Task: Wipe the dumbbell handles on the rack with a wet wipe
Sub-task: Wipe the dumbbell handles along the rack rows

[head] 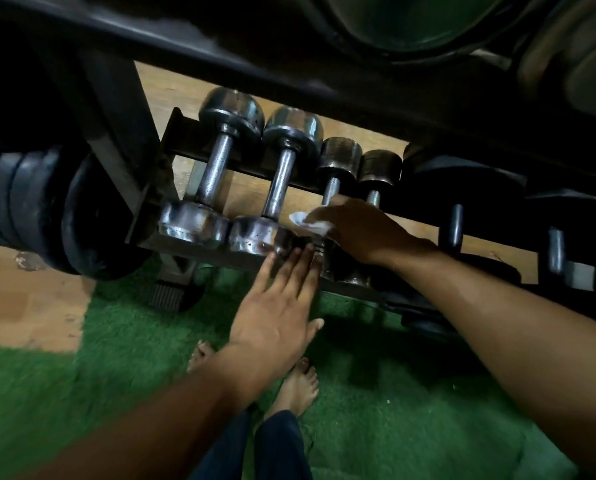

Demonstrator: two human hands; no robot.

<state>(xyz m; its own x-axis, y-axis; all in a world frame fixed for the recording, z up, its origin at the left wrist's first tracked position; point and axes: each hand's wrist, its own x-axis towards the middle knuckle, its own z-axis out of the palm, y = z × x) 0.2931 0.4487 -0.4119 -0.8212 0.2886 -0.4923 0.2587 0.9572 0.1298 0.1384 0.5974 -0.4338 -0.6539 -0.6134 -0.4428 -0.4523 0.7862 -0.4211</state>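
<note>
The right hand (pixel 355 230) is curled tight around a white wet wipe (pixel 308 225); the wipe is bunched up, and a bit of it sticks out past the fingertips; the fingers press it on the handle of the third dumbbell (pixel 331 190), a small dark one; just beyond the fingers the thin metal bar runs up to its far end

The left hand (pixel 279 306) is flat and loose, holding nothing; its fingertips touch the near end of the second shiny dumbbell (pixel 279 181) and the front rail of the rack (pixel 199 252); I think it is there to steady things

Further out from the left fingers sits the first shiny dumbbell (pixel 217 168); past the right knuckles is a fourth small dark dumbbell (pixel 379 174), partly hidden by the hand

The wipe is soft, thin and wet; it will fold around a bar easily, and it could tear or slip if it is rubbed too hard; the dumbbells look heavy and hard, so they should stay put on the rack; the shiny bars may be slippery when wet; the best place to hold is right around the middle of a bar, with the wipe between fingers and metal; three handles look like they still need wiping
</note>
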